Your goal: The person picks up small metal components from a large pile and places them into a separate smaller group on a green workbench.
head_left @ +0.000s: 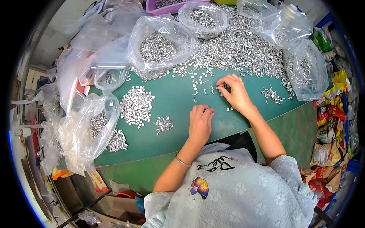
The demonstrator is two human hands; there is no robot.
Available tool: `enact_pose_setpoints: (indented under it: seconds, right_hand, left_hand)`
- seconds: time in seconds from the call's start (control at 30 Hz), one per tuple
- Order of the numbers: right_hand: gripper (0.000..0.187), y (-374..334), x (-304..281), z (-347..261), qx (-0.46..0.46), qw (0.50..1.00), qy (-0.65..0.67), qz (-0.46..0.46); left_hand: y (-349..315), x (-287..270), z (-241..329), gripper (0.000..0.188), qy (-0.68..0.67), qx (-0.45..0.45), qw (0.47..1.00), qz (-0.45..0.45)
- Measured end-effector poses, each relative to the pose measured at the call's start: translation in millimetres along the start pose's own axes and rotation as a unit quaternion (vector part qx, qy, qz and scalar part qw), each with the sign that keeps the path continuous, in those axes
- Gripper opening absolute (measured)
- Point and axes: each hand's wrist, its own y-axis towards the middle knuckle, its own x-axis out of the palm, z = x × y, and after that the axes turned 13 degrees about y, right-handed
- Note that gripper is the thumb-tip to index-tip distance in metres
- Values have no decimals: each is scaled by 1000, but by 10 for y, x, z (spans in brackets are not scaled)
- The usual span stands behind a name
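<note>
My left hand rests on the green tabletop with its fingers curled under; whatever they hold, if anything, is hidden. My right hand is bent over the table, thumb and forefinger pinched around a small silver metal piece whose exact shape is too small to tell. Just left of these fingertips lie a few curved metal pieces, with a loose scatter of small bits beyond. Two bits lie below the right palm. To the left of my left hand is a small heap of curved pieces.
A patch of small flat pieces spreads at left. A large pile of curved metal parts covers the far side, among open plastic bags and a purple basket. Another small heap sits at right. Colourful packages line the right side.
</note>
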Motion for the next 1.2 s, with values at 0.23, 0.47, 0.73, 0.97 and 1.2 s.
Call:
enact_pose_setpoints:
  seconds: [0.23,0.47,0.73,0.97,1.2]
  right_hand:
    - [9,-297,26,-117,-107,991,-3,-79]
    - [13,182,125,1,-26,987,-157,-31]
    - [15,337,141,113,13,995,-81,-62]
    - [6,-216,116,-223,-59,991,-23,-119]
    - [7,-14,-96,-168,-2,995,30,-99]
  left_hand:
    - [-4,33,-9,48,-60,-27,998,-1]
    - [55,55,-9,28,12,43,999,7]
    - [-6,29,-45,24,-39,21,999,18]
    - [-80,139,-111,50,-124,-36,990,47]
    - [1,8,13,38,-18,30,999,28]
